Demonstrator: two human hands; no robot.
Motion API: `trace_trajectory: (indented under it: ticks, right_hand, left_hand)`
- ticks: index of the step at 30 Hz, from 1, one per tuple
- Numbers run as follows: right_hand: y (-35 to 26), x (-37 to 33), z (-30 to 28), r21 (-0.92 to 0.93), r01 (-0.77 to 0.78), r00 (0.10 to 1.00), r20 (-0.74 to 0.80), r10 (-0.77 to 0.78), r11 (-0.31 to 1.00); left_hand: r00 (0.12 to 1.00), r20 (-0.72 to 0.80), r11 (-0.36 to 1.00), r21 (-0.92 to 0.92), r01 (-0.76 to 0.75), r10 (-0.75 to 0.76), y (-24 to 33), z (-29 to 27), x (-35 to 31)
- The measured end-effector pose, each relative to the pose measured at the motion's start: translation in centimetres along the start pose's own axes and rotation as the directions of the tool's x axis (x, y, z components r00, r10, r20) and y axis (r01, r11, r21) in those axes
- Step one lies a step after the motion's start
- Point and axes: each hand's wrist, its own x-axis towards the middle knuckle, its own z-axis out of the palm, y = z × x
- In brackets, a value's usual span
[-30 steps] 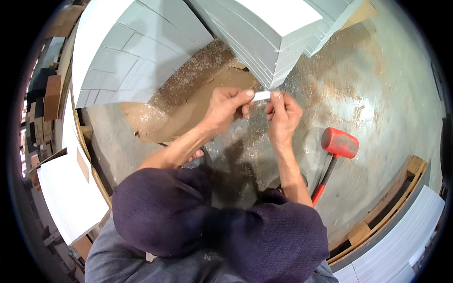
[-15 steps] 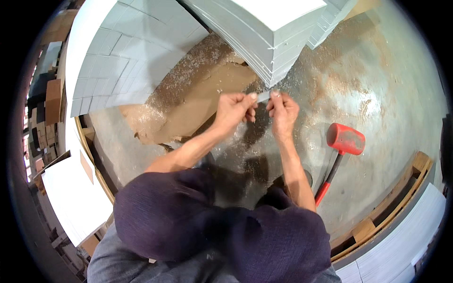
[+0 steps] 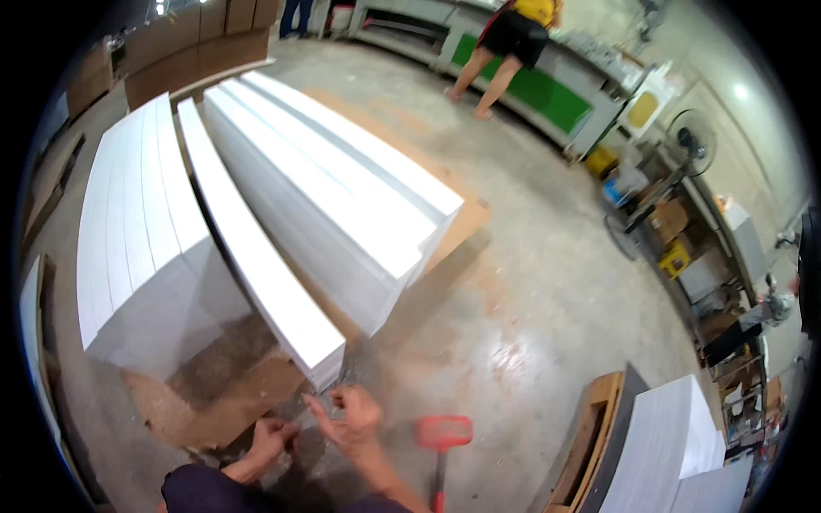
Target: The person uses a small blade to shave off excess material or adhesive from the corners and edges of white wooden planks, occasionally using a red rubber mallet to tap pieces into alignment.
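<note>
Low in the head view, my left hand (image 3: 270, 438) is closed, fingertips pinched together; what they hold, if anything, is too small to make out. Just right of it, my right hand (image 3: 352, 419) has its fingers apart, one stretched toward the lower corner of a long, narrow stack of white sheets (image 3: 267, 278). Whether that finger touches the stack, I cannot tell. Brown cardboard (image 3: 248, 398) lies on the floor left of my hands. To their right is a mallet (image 3: 445, 432) with a red head and a dark-and-red handle.
Wide white stacks stand left (image 3: 141, 205) and behind (image 3: 342, 201) the narrow one. At lower right, a wooden pallet (image 3: 590, 432) borders another white stack (image 3: 654, 436). A person (image 3: 510, 51) stands at a far workbench (image 3: 547, 94). A fan (image 3: 691, 141) and cluttered shelves line the right.
The view has tilted up, bringing the far room into sight. My hands, earlier pinching a small pale strip between them, now sit lower in the picture, with the right hand's fingers opened.
</note>
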Motion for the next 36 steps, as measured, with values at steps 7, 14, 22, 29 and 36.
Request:
trace_trajectory:
  ticks: [7, 14, 22, 29, 36]
  right_hand:
    - [-0.9, -3.4, -0.1, 0.145, -0.304, 0.952, 0.072, 0.296, 0.942]
    - [-2.9, -6.7, -0.7, 0.352, -0.780, 0.624, 0.378, 0.685, 0.517]
    - [-0.8, -9.6, 0.5, 0.384, -0.838, 0.517, 0.329, 0.790, 0.388]
    - [-3.2, -7.8, -0.7, 0.369, -0.842, 0.530, 0.435, 0.728, 0.393]
    - [-4.2, -7.7, -1.6, 0.441, -0.844, 0.521, 0.543, 0.659, 0.305]
  left_hand:
    - [0.985, 0.063, 0.946, -0.297, -0.133, 0.159, 3.6, -1.0, -1.5]
    - [0.903, 0.222, 0.927, -0.172, -0.334, 0.367, 5.9, 1.2, -2.7]
    - [0.651, -0.012, 0.582, 0.461, -0.670, 0.759, 9.4, -1.7, -3.4]
    - [0.493, 0.061, 0.395, 0.516, -0.760, 0.868, 16.3, 2.3, -0.7]
    - [0.593, 0.073, 0.472, 0.531, -0.704, 0.802, 16.3, 2.9, -1.2]
